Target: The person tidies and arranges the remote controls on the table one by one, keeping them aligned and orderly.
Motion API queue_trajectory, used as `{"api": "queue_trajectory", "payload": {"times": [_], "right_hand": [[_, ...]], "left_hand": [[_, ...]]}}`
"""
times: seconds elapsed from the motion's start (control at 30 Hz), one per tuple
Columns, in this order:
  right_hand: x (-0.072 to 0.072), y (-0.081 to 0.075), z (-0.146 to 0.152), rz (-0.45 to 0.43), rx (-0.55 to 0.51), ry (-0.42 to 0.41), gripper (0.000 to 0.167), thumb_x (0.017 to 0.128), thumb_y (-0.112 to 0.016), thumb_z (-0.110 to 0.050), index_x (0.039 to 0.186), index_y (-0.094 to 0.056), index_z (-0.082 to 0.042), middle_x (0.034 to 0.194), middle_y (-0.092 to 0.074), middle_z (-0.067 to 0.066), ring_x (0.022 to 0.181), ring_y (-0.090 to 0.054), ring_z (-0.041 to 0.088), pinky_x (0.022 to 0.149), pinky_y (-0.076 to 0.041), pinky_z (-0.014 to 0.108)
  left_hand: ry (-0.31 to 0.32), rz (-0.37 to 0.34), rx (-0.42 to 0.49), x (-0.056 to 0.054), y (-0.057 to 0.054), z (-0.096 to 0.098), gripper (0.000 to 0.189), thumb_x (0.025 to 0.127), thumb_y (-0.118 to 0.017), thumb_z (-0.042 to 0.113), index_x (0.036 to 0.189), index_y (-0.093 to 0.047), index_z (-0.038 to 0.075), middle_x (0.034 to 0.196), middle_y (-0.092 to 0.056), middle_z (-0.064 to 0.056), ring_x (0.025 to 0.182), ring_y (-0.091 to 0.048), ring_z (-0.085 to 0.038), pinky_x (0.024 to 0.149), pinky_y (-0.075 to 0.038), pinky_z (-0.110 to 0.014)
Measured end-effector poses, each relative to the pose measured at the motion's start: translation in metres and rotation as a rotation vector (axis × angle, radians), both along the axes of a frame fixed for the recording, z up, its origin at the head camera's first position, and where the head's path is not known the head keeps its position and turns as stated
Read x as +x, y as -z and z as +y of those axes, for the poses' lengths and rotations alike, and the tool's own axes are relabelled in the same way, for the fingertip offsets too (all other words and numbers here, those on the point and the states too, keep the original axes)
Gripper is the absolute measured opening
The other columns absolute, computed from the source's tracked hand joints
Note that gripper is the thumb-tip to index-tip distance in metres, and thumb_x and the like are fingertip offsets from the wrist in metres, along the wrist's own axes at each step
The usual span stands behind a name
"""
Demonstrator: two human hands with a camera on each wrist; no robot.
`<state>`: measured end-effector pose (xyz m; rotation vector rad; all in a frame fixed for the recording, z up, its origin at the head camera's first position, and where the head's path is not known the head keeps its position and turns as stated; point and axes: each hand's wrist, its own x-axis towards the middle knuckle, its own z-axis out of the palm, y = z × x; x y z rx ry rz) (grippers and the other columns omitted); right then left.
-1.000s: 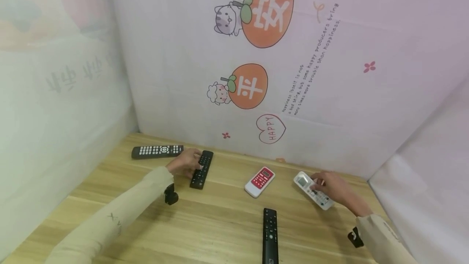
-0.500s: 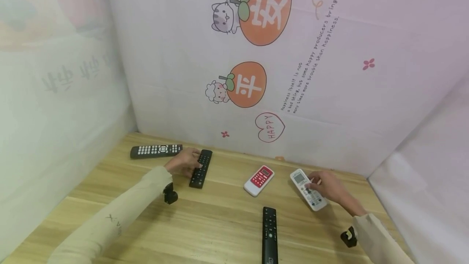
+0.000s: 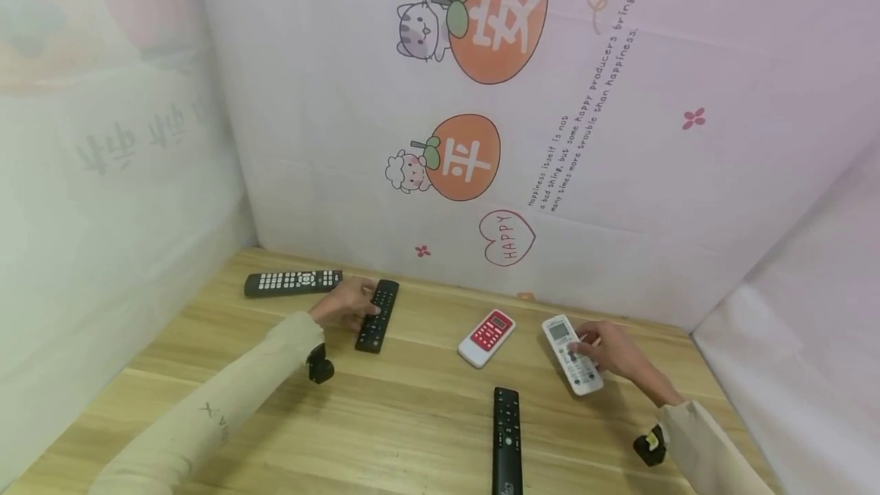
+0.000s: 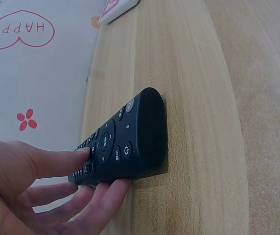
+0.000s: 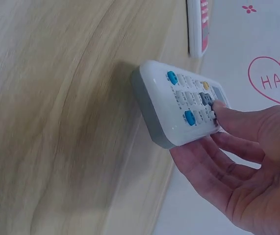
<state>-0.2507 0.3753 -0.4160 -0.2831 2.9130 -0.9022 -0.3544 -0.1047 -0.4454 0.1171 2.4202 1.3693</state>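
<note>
My left hand grips a black remote control near the back of the table. In the left wrist view the thumb presses on its buttons while the fingers curl under the near side of the black remote. On the right, my right hand holds a white air-conditioner remote with a small grey screen. Seen from the right wrist, the thumb lies on the keys of the white remote and the fingers are beneath it, with a shadow on the wood under its end.
A black remote with white keys lies at the back left. Between the hands is a red and white remote, and a long black remote lies nearer the front. Printed cloth walls enclose the wooden table.
My right hand has shifted slightly left and turned the white remote more upright in the head view. My left hand and the other remotes stay where they were.
</note>
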Motion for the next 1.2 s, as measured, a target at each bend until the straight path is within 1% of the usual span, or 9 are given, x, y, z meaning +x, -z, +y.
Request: {"api": "queue_trajectory", "payload": {"times": [0.23, 0.3, 0.57, 0.73, 0.93, 1.03, 1.2], "right_hand": [[0.002, 0.001, -0.005, -0.048, -0.073, 0.071, 0.030, 0.100, -0.069, -0.008, 0.118, -0.064, 0.016, 0.095, -0.069, 0.020, 0.073, -0.068, 0.021, 0.058, -0.067, 0.040], [0.003, 0.000, -0.006, -0.053, -0.087, 0.080, 0.031, 0.100, -0.068, -0.007, 0.119, -0.063, 0.017, 0.095, -0.068, 0.021, 0.073, -0.069, 0.021, 0.059, -0.068, 0.041], [0.010, -0.009, -0.013, -0.110, -0.171, 0.076, 0.038, 0.100, -0.067, -0.005, 0.126, -0.056, 0.021, 0.099, -0.068, 0.024, 0.076, -0.070, 0.023, 0.066, -0.069, 0.047], [0.015, -0.009, -0.015, -0.143, -0.230, 0.065, 0.041, 0.101, -0.065, -0.002, 0.129, -0.052, 0.024, 0.099, -0.067, 0.025, 0.076, -0.070, 0.024, 0.065, -0.069, 0.046], [0.019, -0.008, -0.016, -0.176, -0.253, 0.068, 0.040, 0.103, -0.064, -0.005, 0.129, -0.051, 0.022, 0.100, -0.066, 0.023, 0.079, -0.070, 0.024, 0.067, -0.069, 0.048], [0.021, -0.008, -0.018, -0.188, -0.265, 0.065, 0.040, 0.103, -0.064, -0.006, 0.129, -0.051, 0.021, 0.099, -0.067, 0.022, 0.080, -0.071, 0.023, 0.069, -0.069, 0.049], [0.024, -0.007, -0.019, -0.234, -0.321, 0.093, 0.044, 0.104, -0.063, -0.009, 0.133, -0.050, 0.021, 0.103, -0.067, 0.022, 0.084, -0.071, 0.024, 0.074, -0.069, 0.048]], "left_hand": [[-0.006, -0.001, 0.002, 0.000, 0.000, 0.000, 0.065, 0.095, -0.070, -0.001, 0.154, -0.043, -0.004, 0.130, -0.062, -0.028, 0.092, -0.073, -0.030, 0.069, -0.069, -0.036], [-0.007, 0.003, 0.005, 0.001, 0.000, 0.000, 0.065, 0.095, -0.070, -0.001, 0.154, -0.043, -0.004, 0.129, -0.063, -0.028, 0.092, -0.073, -0.030, 0.069, -0.069, -0.036], [-0.016, 0.012, -0.014, 0.001, -0.002, 0.001, 0.066, 0.094, -0.071, 0.001, 0.154, -0.043, -0.003, 0.130, -0.063, -0.028, 0.090, -0.073, -0.029, 0.069, -0.068, -0.036], [-0.017, 0.002, -0.018, 0.000, 0.000, 0.001, 0.067, 0.094, -0.072, 0.002, 0.155, -0.042, -0.004, 0.128, -0.064, -0.027, 0.090, -0.073, -0.029, 0.068, -0.068, -0.035], [-0.020, 0.002, 0.002, 0.001, 0.001, 0.003, 0.069, 0.092, -0.072, 0.002, 0.154, -0.042, -0.005, 0.129, -0.063, -0.028, 0.091, -0.073, -0.030, 0.069, -0.068, -0.036], [-0.009, 0.006, -0.001, 0.002, 0.001, 0.003, 0.070, 0.092, -0.072, 0.002, 0.154, -0.041, -0.007, 0.129, -0.064, -0.029, 0.090, -0.073, -0.030, 0.069, -0.068, -0.036], [-0.010, 0.008, -0.003, 0.002, 0.000, 0.002, 0.068, 0.093, -0.071, 0.002, 0.154, -0.042, -0.007, 0.130, -0.063, -0.029, 0.092, -0.073, -0.030, 0.069, -0.069, -0.037]]}}
